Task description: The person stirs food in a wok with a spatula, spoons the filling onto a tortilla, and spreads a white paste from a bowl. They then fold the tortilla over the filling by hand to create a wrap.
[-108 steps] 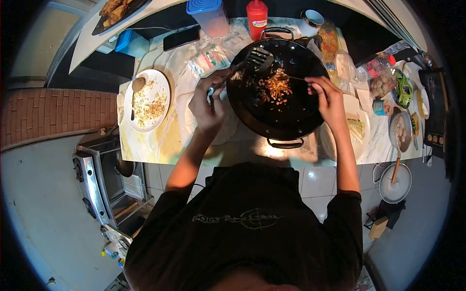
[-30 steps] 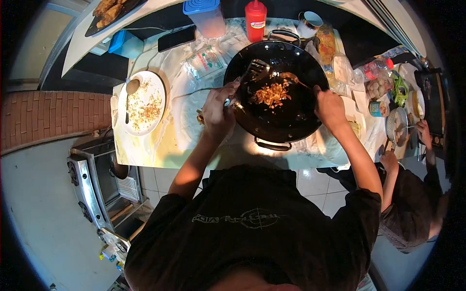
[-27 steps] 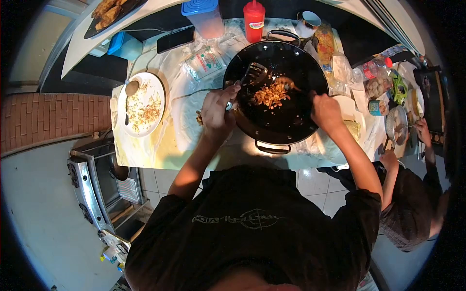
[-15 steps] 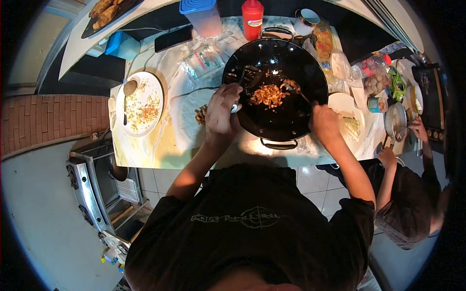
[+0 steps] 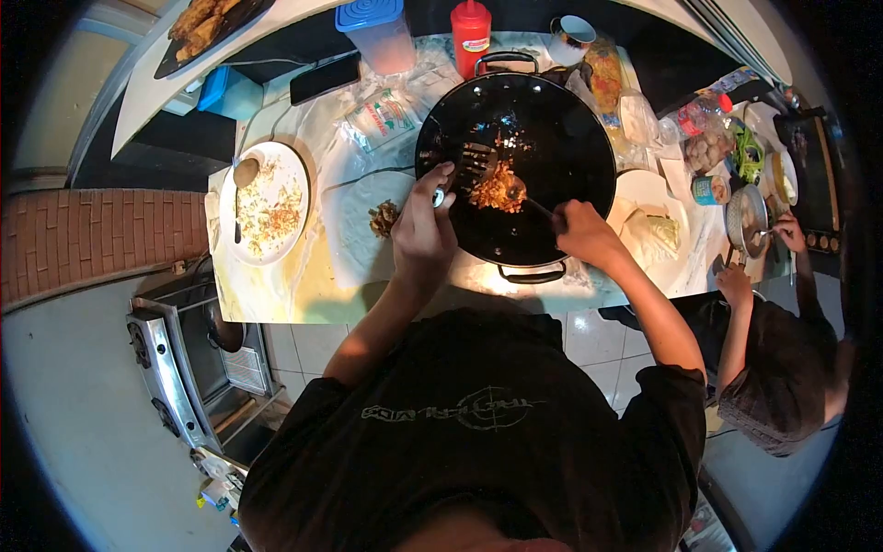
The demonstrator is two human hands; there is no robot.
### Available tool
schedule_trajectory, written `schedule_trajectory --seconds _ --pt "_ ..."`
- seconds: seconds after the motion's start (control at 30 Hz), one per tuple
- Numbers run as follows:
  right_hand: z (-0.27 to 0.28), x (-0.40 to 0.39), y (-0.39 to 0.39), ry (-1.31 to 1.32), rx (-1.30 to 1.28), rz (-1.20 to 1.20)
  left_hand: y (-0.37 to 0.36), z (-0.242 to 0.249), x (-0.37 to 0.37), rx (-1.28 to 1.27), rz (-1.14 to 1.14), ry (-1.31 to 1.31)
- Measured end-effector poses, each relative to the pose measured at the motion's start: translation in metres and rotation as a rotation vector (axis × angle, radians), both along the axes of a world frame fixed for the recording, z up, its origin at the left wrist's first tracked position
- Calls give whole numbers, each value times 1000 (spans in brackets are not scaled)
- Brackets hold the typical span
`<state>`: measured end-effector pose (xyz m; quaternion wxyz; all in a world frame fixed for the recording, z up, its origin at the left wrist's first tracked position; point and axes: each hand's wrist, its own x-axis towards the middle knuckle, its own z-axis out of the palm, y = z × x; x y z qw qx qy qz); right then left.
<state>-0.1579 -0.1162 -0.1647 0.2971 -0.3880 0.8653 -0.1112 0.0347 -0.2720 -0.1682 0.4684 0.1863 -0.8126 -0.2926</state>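
A black two-handled wok (image 5: 566, 129) sits on the table, with a small heap of orange-brown chopped food (image 5: 491, 190) inside. My left hand (image 5: 426, 230) is closed round the handle of a dark slotted spatula (image 5: 477, 160), whose head lies at the heap's upper left side. In my right hand (image 5: 586, 232), also closed, is a spoon (image 5: 517, 191) with its bowl against the right side of the heap. Left of my left hand, a brown pile of filling (image 5: 383, 219) rests on a pale round sheet (image 5: 349, 241). A white plate (image 5: 637, 187) with a pale folded wrapper (image 5: 649, 230) stands right of the wok.
An oval plate (image 5: 302, 216) with food scraps and a spoon (image 5: 246, 173) is at left. A red bottle (image 5: 471, 41), a tub (image 5: 377, 37) and a phone (image 5: 325, 79) stand behind. At right, another person's hands hold a pan (image 5: 747, 216).
My right hand and the spoon have moved left and slightly down in the wok. The food is gathered tighter, between spoon and spatula.
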Motion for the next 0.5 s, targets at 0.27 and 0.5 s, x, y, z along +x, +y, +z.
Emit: schedule_trajectory --seconds 0.27,0.5 --pt "-1 -3 -6 -125 38 16 1 5 3 -10 -16 23" --pt "-4 -12 3 -168 33 33 1 12 9 27 43 38"
